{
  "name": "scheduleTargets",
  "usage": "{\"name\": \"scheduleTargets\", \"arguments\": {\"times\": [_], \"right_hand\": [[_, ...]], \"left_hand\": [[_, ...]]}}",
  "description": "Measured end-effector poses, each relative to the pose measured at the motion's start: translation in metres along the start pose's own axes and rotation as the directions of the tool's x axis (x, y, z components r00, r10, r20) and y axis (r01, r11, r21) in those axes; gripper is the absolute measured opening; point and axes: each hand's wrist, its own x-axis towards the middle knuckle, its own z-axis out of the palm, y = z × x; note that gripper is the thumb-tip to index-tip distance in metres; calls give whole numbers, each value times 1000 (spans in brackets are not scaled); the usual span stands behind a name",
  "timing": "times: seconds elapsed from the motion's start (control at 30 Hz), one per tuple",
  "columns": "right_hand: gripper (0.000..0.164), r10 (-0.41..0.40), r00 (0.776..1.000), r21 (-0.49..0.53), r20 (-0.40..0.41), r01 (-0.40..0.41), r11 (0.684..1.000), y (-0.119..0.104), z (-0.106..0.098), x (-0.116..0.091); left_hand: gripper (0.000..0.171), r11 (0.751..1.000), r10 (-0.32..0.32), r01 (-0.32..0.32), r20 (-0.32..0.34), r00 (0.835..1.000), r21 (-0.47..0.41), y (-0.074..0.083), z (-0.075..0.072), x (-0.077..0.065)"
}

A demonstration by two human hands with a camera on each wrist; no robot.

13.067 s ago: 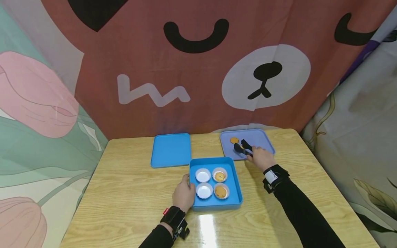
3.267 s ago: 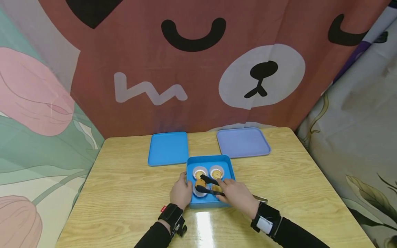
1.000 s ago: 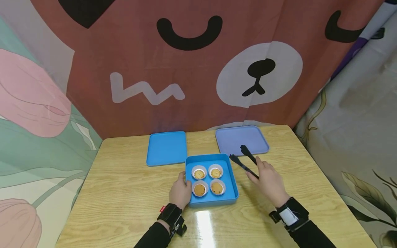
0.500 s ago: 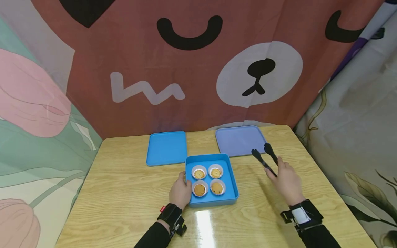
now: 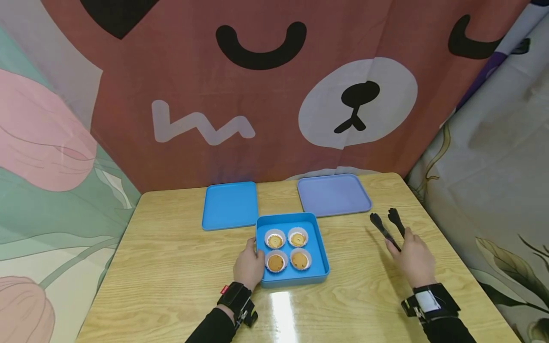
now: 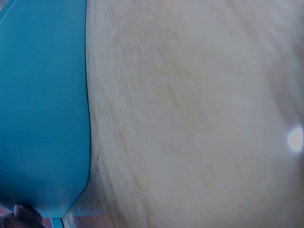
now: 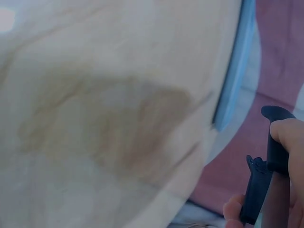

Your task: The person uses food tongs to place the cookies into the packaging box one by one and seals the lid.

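A blue square box (image 5: 319,267) stands on the table, and my left hand (image 5: 249,264) grips its left wall. In the left wrist view, fingertips (image 6: 26,213) touch the edge of the box (image 6: 45,104). Inside are several white paper cups, each with a round cookie; one cookie (image 5: 276,262) lies in the near left cup. Right of the box, my right hand (image 5: 413,259) holds black-tipped tongs (image 5: 384,232) above the table, their arms spread with nothing between them. The right wrist view shows thumb and fingers around the tongs (image 7: 278,147).
Behind the box lie a blue flat tray or lid (image 5: 230,206) on the left and a purple tray (image 5: 334,194) on the right. The wooden table (image 5: 180,257) ends at a printed cloth (image 5: 193,162) behind it, with another cloth at the right.
Over the last second, my right hand has drawn the tongs rightward, away from the box. Cookies earlier on the purple tray now sit in the cups. My left hand has stayed on the box.
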Motion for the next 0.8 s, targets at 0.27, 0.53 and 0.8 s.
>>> {"name": "scheduleTargets", "arguments": {"times": [0.27, 0.53, 0.8], "right_hand": [[70, 82, 993, -31, 90, -79, 996, 17, 5, -8], [62, 132, 976, -44, 172, -126, 991, 29, 13, -14], [64, 145, 968, -38, 202, -140, 989, 34, 17, -15]], "left_hand": [[43, 1000, 7, -7, -2, 1000, 0, 1, -1, -1], [43, 1000, 7, -7, -4, 1000, 2, 0, 0, -1], [44, 1000, -5, 5, 4, 1000, 2, 2, -2, -1]]}}
